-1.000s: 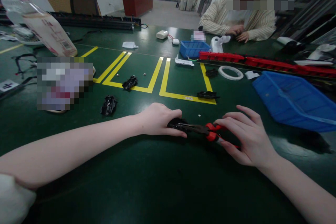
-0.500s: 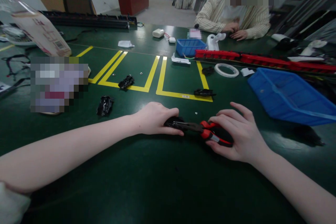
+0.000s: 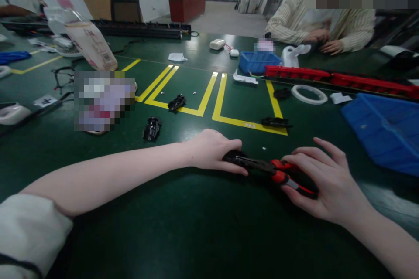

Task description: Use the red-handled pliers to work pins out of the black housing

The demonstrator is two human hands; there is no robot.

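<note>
My left hand (image 3: 218, 150) is closed around a small black plastic part (image 3: 233, 156), pinched between thumb and fingers. In my right hand (image 3: 322, 178) are red-handled pliers (image 3: 279, 172), held by the handles with one finger stretched out. The pliers' long dark jaws point left and meet the black part; whether they grip it I cannot tell. Similar dark parts lie on the green table: one (image 3: 152, 128) beyond my left forearm, another (image 3: 177, 102) on a yellow tape line, and a flatter one (image 3: 276, 122) past my right hand.
A large blue bin (image 3: 386, 133) stands at the right, near a white tape roll (image 3: 309, 94) and a long red rail (image 3: 343, 79). A smaller blue bin (image 3: 258, 63) is farther back. A tilted bottle (image 3: 91, 45) stands left. Across the table sits a person in a striped shirt (image 3: 288, 17).
My view has turned left, so everything appears farther right. Both hands keep their holds on the black part and the pliers, with the jaws still at the part.
</note>
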